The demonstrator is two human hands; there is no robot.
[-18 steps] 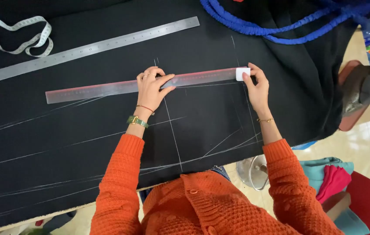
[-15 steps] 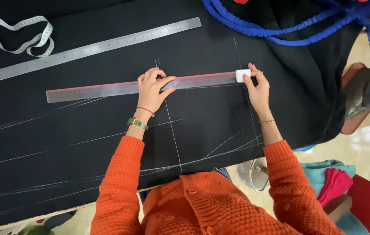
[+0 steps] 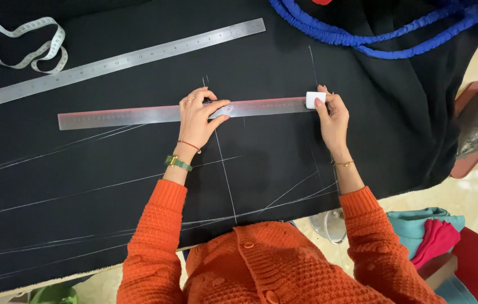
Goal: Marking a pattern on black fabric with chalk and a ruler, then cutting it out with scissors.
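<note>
Clear ruler (image 3: 137, 116) lies flat on the black cloth (image 3: 109, 163), left hand (image 3: 198, 117) pressing its middle with spread fingers.
The right hand (image 3: 333, 119) pinches a white chalk block (image 3: 314, 99) at the ruler's right end. If the pressing hand relaxes, the ruler may slide and the chalk line go crooked. A steel ruler (image 3: 115, 63) and tape measure (image 3: 25, 42) lie farther back; folded clothes (image 3: 427, 233) are on the floor.
</note>
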